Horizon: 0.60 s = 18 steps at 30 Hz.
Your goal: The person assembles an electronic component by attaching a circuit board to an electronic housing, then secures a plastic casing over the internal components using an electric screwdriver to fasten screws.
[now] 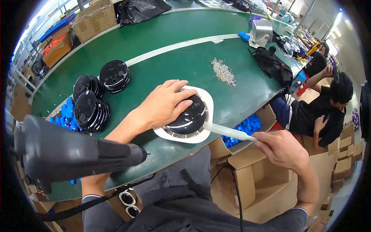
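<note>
My left hand (166, 104) rests over a glossy black dome (189, 118) set in a white rounded frame (207, 102). Its thumb lies on the dome, and the fingers reach over the far side of the frame, steadying the black-domed housing on the table. At the right, my right hand (282, 149) grips one end of a long pale, slightly see-through bar (230, 131). The bar's other end meets the near right edge of the dome and frame. Whether it is pressed in there or only touching, I cannot tell.
A dark power screwdriver (85, 149) looms at the near left. Stacked black discs (115, 75) and blue wrapped cells (68, 110) lie leftward on the green table (174, 65). Beyond the frame is a screw pile (223, 72). Below right stands an open carton (255, 174); a person (320, 104) sits at right.
</note>
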Tool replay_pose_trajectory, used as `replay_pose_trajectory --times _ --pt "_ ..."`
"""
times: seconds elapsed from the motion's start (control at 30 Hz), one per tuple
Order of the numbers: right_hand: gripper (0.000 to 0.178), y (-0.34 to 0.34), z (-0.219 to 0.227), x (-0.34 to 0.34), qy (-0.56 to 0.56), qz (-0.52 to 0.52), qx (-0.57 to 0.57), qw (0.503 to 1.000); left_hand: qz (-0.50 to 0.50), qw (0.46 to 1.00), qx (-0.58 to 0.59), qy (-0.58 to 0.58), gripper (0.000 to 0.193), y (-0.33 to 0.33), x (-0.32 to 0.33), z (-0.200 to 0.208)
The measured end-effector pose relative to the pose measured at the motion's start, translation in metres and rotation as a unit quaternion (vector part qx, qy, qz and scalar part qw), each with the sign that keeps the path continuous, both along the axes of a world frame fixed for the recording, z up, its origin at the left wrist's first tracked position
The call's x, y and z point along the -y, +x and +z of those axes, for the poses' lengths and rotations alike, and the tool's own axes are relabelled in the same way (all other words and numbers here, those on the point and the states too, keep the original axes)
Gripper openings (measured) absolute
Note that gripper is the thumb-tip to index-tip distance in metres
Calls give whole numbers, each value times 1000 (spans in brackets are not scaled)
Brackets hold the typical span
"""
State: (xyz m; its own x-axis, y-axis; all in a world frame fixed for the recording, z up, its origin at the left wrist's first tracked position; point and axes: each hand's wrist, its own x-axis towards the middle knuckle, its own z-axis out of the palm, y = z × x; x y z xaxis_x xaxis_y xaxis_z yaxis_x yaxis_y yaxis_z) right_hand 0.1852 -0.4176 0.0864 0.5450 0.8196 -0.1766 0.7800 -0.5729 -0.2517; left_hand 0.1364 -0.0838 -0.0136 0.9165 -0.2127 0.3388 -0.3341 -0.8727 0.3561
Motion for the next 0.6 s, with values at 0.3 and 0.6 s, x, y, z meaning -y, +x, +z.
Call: replay_pose_trajectory --times 0.3,0.6 --pt "19 1 -19 4 39 -18 -23 999 -36 999 4 -3 46 0 -7 -6" --pt "25 -18 -39 8 16 -20 79 997 -97 985 -32 138 112 -10 -1 12"
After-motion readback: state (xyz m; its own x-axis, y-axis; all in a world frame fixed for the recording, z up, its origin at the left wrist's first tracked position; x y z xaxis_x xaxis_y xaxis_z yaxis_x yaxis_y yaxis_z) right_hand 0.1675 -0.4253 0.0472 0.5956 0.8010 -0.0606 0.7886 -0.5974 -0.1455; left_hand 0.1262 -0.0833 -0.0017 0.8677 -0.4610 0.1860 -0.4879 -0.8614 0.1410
